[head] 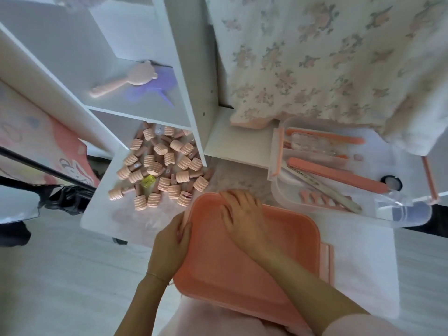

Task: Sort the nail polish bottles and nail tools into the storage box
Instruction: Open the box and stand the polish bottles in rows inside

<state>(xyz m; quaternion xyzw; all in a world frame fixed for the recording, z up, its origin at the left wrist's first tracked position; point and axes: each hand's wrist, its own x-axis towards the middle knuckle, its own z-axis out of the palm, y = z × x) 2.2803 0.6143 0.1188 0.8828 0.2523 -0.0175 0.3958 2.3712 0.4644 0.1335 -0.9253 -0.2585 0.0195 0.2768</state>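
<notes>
A pink storage box lid (278, 258) lies in front of me on the white table. My left hand (173, 241) grips its left edge, thumb on top. My right hand (242, 212) rests flat on the lid's far corner with its fingers spread. A heap of several pink nail polish bottles (160, 166) with ribbed caps lies on the table to the left, one small yellow bottle (148, 182) among them. At the right stands a clear tray (278, 187) holding pink nail files (339, 174), a toe separator (322, 200) and other tools.
A white shelf unit (191, 93) rises behind the bottles, with a pink bear-shaped brush (121, 81) and a purple comb on one shelf. Floral fabric (327, 57) hangs over the tray's far side. A small black-rimmed jar (391, 183) sits at the right. Grey floor lies on the left.
</notes>
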